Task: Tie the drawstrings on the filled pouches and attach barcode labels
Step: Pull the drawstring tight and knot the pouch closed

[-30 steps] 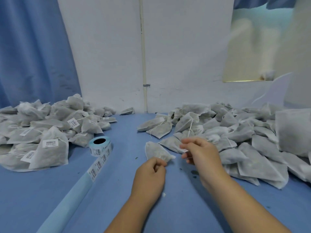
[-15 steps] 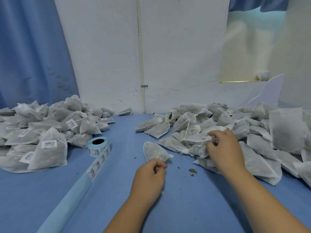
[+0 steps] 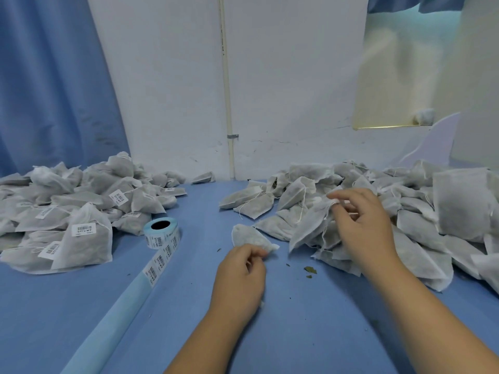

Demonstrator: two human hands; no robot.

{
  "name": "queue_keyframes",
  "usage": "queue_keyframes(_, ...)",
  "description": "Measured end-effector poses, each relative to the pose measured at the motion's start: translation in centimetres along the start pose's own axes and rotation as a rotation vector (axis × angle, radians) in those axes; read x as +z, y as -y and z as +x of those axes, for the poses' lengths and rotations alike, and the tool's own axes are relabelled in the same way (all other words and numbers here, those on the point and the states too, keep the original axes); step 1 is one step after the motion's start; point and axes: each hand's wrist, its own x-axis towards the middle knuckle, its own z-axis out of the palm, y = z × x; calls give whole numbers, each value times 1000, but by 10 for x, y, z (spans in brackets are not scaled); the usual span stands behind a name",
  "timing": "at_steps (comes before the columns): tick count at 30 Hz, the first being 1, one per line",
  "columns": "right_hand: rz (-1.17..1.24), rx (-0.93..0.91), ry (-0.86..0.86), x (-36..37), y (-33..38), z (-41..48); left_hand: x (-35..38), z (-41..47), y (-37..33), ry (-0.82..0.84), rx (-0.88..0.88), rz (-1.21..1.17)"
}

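A small filled white pouch (image 3: 249,237) lies on the blue table in front of me. My left hand (image 3: 240,276) pinches its near end with curled fingers. My right hand (image 3: 361,228) reaches into the pile of unlabelled pouches (image 3: 421,211) on the right and pinches the top of one pouch (image 3: 310,225), lifting it a little. A roll of barcode labels (image 3: 161,232) stands left of centre, its strip trailing toward me.
A heap of labelled pouches (image 3: 67,211) fills the left side of the table (image 3: 310,333). A white wall with a pipe (image 3: 228,103) closes the back, with a blue curtain (image 3: 48,76) at the left. Leaf crumbs (image 3: 310,270) lie near my right wrist.
My right hand left the small pouch, moved right into the pile and took hold of another pouch. My left hand stayed in place on the small pouch.
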Motion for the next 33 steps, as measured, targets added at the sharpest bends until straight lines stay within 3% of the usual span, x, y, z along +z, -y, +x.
queue_keyframes(6, 313, 157, 265, 2, 13, -6, -9, -3, -22, -131, 125, -150)
queue_keyframes(10, 515, 242, 488, 8, 17, -12, -12, -9, -37, 38, 9, -348)
queue_keyframes(13, 612, 299, 546, 16, 18, -18, -9, -15, -42, 186, -60, -337)
queue_keyframes(15, 657, 347, 551, 20, 19, -22, -7, -17, -42, 198, -87, -308)
queue_keyframes(19, 662, 567, 549, 29, 22, -27, -6, -16, -37, 75, -109, -291)
queue_keyframes(22, 636, 669, 652, 31, 22, -29, -10, -11, -34, -9, -66, -167)
queue_keyframes(27, 469, 588, 723, 30, 23, -32, -15, -7, -32, -78, 32, 14)
queue_keyframes(33, 328, 537, 702, 27, 21, -31, -24, -4, -28, -162, 8, 123)
